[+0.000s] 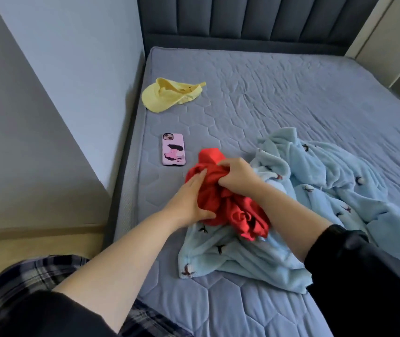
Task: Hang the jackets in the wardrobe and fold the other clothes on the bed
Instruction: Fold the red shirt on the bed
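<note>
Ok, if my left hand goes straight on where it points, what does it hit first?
Probably the red garment: the left hand lies against it, fingers aimed into its bunched top.

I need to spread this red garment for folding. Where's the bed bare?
Widest: the mattress between the yellow cap, the headboard and the blue blanket. Smaller: between phone and cap. Crowded around the red garment, under the left hand and right hand, overlapping the blanket.
</note>
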Demonstrator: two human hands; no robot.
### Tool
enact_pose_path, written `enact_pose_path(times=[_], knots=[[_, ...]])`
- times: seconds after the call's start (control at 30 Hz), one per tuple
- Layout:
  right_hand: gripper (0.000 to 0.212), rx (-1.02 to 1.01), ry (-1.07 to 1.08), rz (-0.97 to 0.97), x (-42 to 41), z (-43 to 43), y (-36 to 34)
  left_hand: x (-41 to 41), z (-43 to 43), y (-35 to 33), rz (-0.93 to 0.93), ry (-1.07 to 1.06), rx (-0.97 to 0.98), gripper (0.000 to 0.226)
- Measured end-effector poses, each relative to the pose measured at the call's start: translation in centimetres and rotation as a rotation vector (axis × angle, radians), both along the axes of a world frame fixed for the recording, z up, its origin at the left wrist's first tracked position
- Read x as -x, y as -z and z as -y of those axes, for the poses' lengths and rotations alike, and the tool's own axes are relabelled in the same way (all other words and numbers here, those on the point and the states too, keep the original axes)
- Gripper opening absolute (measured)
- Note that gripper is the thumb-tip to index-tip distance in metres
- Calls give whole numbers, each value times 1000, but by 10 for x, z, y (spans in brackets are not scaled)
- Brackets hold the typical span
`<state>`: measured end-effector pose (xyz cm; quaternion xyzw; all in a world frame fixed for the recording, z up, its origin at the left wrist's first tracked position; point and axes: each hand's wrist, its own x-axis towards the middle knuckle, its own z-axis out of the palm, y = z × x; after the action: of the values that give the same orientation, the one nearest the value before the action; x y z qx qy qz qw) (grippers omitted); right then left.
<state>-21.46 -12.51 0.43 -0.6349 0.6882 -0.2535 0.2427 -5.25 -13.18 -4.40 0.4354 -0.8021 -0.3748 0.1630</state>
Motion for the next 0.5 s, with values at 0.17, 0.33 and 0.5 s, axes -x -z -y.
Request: enact_pose_path(times=[0.17, 0.33, 0.5], knots=[[23, 2, -41, 592, -37, 28, -36, -20, 43, -35, -231, -242, 189, 78], [45, -122, -95, 565, -51, 49, -19, -57, 61, -27, -178, -639, 241, 38], [120, -761, -287, -562, -9, 22, 36, -52, 32, 32, 111, -612, 290, 75]])
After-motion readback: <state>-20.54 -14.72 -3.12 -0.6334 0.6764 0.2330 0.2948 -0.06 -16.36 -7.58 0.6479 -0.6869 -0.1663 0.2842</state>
